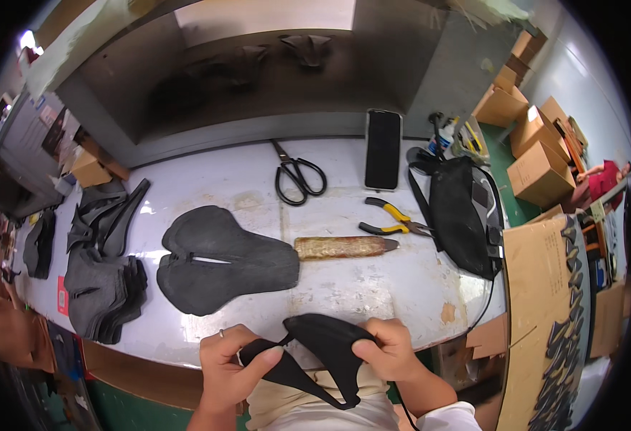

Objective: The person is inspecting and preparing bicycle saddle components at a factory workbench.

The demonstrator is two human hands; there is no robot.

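Observation:
Both my hands hold up a black, saddle-shaped cover piece (326,341) in front of my lap, at the near edge of the table. My left hand (230,365), with a ring on one finger, pinches its left lobe between thumb and fingers. On the other side my right hand (393,350) grips the right lobe, thumb on top. A gap runs between the two lobes, which meet in a point at the bottom. Just beyond lies a flat, dark grey saddle-shaped piece (229,276) with a slit in its middle. A wooden-handled tool (340,248) touches its narrow end.
Stacked grey saddle-shaped pieces (100,294) stand at the left. Black scissors (297,179), a phone (383,151), yellow-handled pliers (394,218) and a black pouch (459,208) with a cable lie farther back. A grey metal booth (258,129) borders the table's far side. Cardboard boxes (541,169) and a distant person are right.

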